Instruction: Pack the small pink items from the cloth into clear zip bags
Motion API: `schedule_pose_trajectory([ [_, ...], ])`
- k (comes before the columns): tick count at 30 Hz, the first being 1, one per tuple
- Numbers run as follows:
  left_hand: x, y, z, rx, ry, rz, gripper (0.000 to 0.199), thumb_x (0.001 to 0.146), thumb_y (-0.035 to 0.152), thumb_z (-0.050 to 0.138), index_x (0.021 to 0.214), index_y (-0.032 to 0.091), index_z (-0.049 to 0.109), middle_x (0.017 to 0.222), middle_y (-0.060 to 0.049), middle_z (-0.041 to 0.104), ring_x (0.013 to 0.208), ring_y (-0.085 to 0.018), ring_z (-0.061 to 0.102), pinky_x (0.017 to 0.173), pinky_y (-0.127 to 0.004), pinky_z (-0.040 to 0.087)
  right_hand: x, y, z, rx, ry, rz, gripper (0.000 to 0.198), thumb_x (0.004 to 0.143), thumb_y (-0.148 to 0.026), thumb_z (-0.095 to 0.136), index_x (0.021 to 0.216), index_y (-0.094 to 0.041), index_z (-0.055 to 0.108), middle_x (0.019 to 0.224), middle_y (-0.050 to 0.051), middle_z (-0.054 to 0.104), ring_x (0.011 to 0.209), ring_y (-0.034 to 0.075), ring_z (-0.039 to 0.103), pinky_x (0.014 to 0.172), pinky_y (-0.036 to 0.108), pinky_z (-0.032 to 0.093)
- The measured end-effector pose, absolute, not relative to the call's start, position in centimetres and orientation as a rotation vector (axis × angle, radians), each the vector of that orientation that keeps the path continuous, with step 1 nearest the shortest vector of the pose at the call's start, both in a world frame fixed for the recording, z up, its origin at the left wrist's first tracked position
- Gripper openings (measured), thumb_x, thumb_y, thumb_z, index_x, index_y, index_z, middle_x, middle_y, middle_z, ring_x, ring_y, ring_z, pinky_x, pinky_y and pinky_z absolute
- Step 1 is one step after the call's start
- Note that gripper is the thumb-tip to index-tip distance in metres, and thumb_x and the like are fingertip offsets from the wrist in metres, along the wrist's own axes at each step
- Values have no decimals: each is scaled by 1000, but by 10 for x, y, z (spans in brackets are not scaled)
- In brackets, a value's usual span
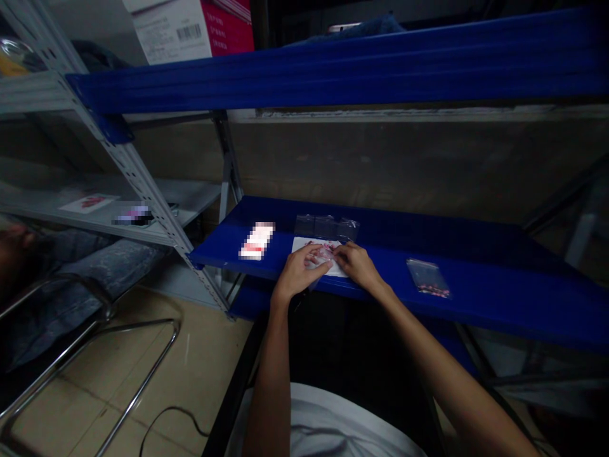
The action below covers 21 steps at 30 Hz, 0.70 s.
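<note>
Left hand point(302, 268) half open, thumb out apart from the loosely bent fingers, low over the white sheet point(339, 270). Can't tell if it has hold of anything. Right hand point(353, 260) curled, fingertips bunched at the sheet's right side. Can't tell if something is pinched there. Small pink pieces point(326, 249) between the two hands, on the sheet; too small and blurred to say if loose or printed

White sheet lies flat at the front edge of the blue shelf point(380, 235). Clear plastic packets point(327, 226) just behind it, toward the back edge. Zip bag point(428, 277) well right of the hands, near the front edge, pinkish bits gathered along its near end. Pixelated slab point(257, 241), pink-white, left of the hands, toward the front left corner

Grey shelf point(185, 193) further left, past the upright. Second sheet point(90, 203) on it, reddish marks, and a pixelated item point(133, 214) near the front edge. Co-worker's hand point(16, 244) at far left, denim leg below, tubular chair frame point(137, 393) nearer. Above: blue beam point(333, 73), with a white and red box point(190, 28) behind its left part
</note>
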<state>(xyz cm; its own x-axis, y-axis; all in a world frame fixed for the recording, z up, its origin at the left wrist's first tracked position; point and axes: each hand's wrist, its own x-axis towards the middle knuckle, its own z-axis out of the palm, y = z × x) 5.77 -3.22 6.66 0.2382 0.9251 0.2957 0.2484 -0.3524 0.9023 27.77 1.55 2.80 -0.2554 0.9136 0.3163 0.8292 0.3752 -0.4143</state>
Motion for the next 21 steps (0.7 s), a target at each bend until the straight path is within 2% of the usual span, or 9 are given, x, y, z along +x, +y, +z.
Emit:
schedule_pose_trajectory([
  [5, 59, -33, 67, 1748, 1065, 1145, 49, 80, 35, 83, 125, 20, 73, 109, -8, 77, 97, -21, 71, 85, -32, 57, 280, 16, 37, -1498, -2186, 219, 18, 96, -17, 57, 101, -18, 74, 99, 10, 69, 92, 21, 65, 81, 26, 45],
  [10, 62, -33, 69, 1752, 1069, 1141, 48, 79, 33, 84, 124, 19, 73, 111, -10, 76, 99, -21, 71, 88, -32, 56, 285, 7, 62, -1524, -1989, 96, 17, 95, -20, 56, 97, -18, 73, 98, 12, 68, 91, 23, 63, 77, 31, 44],
  [14, 65, -34, 67, 1749, 1029, 1122, 50, 80, 33, 83, 126, 18, 72, 109, -10, 76, 99, -21, 71, 90, -33, 56, 282, -5, 87, -1304, -1937, 376, 16, 93, -29, 60, 90, -19, 73, 90, 7, 72, 82, 21, 64, 75, 31, 45],
  [17, 66, -34, 66, 1732, 1002, 1122, 50, 80, 32, 83, 126, 18, 71, 107, -10, 76, 99, -21, 71, 90, -33, 55, 274, -16, 103, -1180, -1972, 571, 24, 93, -40, 62, 92, -20, 75, 92, 7, 75, 84, 22, 66, 75, 31, 46],
  [21, 66, -33, 67, 1716, 972, 1136, 48, 81, 32, 82, 125, 17, 71, 109, -10, 76, 99, -21, 71, 88, -33, 55, 268, -24, 114, -1129, -2059, 644, 26, 93, -43, 62, 94, -21, 77, 98, 8, 76, 90, 24, 67, 79, 34, 48],
])
